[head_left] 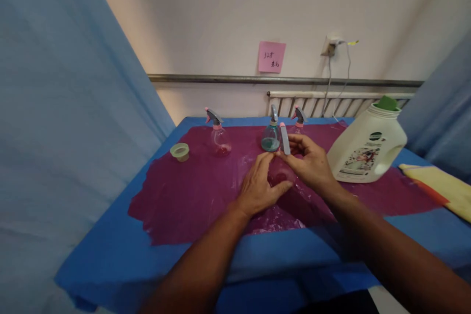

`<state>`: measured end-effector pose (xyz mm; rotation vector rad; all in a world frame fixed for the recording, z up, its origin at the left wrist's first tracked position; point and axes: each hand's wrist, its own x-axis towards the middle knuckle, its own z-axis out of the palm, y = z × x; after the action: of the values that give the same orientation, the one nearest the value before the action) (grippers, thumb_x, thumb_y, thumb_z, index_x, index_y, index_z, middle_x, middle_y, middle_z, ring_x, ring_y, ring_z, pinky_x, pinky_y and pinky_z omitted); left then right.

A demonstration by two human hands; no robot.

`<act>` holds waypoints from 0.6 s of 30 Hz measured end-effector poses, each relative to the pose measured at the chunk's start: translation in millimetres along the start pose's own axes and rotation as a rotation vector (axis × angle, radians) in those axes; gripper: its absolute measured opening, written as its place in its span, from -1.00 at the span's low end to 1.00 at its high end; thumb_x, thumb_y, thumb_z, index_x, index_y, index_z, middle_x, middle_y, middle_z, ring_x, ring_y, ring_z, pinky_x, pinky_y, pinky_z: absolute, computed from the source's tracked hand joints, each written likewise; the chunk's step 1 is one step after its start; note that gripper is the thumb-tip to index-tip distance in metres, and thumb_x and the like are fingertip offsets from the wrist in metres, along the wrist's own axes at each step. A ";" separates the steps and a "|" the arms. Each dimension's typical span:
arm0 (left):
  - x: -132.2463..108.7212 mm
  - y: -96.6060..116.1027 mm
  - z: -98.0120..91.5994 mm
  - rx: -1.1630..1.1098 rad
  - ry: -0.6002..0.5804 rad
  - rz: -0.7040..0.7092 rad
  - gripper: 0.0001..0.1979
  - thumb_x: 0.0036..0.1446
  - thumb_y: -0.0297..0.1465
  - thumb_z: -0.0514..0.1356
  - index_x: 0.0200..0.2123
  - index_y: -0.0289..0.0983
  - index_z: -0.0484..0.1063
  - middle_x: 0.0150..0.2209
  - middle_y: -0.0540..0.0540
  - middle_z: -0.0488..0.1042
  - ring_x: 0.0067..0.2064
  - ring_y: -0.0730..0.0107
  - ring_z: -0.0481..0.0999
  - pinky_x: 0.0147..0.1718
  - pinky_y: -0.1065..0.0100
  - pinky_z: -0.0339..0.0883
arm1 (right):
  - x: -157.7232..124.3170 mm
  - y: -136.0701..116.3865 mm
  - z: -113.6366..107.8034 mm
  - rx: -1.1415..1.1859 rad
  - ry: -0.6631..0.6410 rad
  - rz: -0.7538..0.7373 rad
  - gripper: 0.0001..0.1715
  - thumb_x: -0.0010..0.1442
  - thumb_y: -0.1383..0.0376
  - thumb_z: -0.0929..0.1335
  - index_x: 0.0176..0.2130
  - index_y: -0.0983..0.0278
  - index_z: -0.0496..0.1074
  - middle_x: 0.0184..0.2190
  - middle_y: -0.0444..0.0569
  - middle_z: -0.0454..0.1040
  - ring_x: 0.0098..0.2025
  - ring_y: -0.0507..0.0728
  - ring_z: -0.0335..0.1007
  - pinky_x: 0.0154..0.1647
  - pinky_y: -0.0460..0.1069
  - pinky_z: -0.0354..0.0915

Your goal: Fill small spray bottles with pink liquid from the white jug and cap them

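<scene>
My left hand (259, 184) is curled around a small clear bottle body (280, 175) lying on the magenta plastic sheet (191, 196). My right hand (311, 163) pinches a grey sprayer part with a pink tip (284, 138) and holds it upright just above the bottle. The two hands touch over the bottle, which is mostly hidden by them.
At the back stand three spray bottles: one with pink liquid (220, 138), one with teal liquid (271, 138), and one half hidden (299, 118). A green cap (180, 151) sits at the left, a white detergent jug (368, 149) at the right. A yellow-orange cloth (441, 187) lies at the far right. Blue curtains flank the table.
</scene>
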<state>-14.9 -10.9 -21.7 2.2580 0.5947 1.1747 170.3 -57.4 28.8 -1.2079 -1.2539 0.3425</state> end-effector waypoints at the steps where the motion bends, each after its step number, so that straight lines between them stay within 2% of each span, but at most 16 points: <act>1: -0.1 0.0 1.1 -0.010 -0.039 -0.023 -0.17 0.29 -0.14 0.56 0.48 -0.10 0.29 0.41 -0.28 0.47 0.45 -0.15 0.51 0.45 -0.17 0.43 | -6.7 -0.1 0.4 -0.009 0.021 0.001 -0.38 0.19 -0.04 0.67 0.13 0.14 0.62 -0.04 0.04 0.77 -0.07 0.26 0.72 0.07 0.23 0.63; 7: 1.8 -3.5 4.7 -0.055 -0.113 -0.132 -0.28 0.24 -0.31 0.55 0.39 -0.09 0.42 0.33 -0.23 0.56 0.36 -0.13 0.59 0.36 -0.17 0.49 | -28.8 12.2 6.1 0.011 0.078 0.011 -0.40 0.26 0.02 0.63 0.20 0.11 0.59 -0.02 0.01 0.74 -0.09 0.23 0.67 0.06 0.21 0.60; 11: 2.7 -3.3 5.6 -0.077 -0.099 -0.112 -0.30 0.26 -0.28 0.54 0.40 -0.09 0.43 0.32 -0.23 0.55 0.34 -0.09 0.60 0.36 -0.13 0.50 | -32.0 20.7 6.5 -0.019 0.128 -0.017 -0.40 0.26 0.05 0.64 0.21 0.12 0.59 -0.07 -0.01 0.70 -0.12 0.23 0.63 0.06 0.22 0.60; 13: 2.9 -2.3 5.8 -0.070 -0.091 -0.096 -0.32 0.27 -0.26 0.52 0.39 -0.10 0.43 0.30 -0.23 0.56 0.33 -0.08 0.60 0.34 -0.11 0.52 | -32.6 22.8 6.0 -0.027 0.132 -0.033 -0.37 0.26 0.07 0.63 0.24 0.10 0.57 -0.08 -0.02 0.69 -0.08 0.25 0.64 0.12 0.25 0.61; 15: 3.1 -1.5 5.7 -0.056 -0.087 -0.087 -0.33 0.29 -0.25 0.51 0.39 -0.10 0.42 0.27 -0.23 0.57 0.30 -0.06 0.62 0.32 -0.08 0.54 | -34.0 23.7 5.0 -0.013 0.116 -0.038 -0.31 0.28 0.09 0.62 0.31 0.09 0.52 0.02 0.01 0.71 0.03 0.28 0.68 0.25 0.28 0.59; 18: 3.3 -0.9 5.3 -0.042 -0.087 -0.067 -0.34 0.31 -0.22 0.49 0.40 -0.11 0.41 0.29 -0.26 0.57 0.31 -0.07 0.62 0.33 -0.09 0.54 | -38.1 24.0 2.6 -0.008 0.067 -0.028 -0.27 0.38 0.09 0.56 0.43 0.05 0.44 0.30 0.10 0.64 0.29 0.34 0.64 0.43 0.33 0.51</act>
<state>-8.8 -9.6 -22.8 2.2236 0.6021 1.0417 163.9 -75.8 -11.9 -1.1978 -1.2137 0.2745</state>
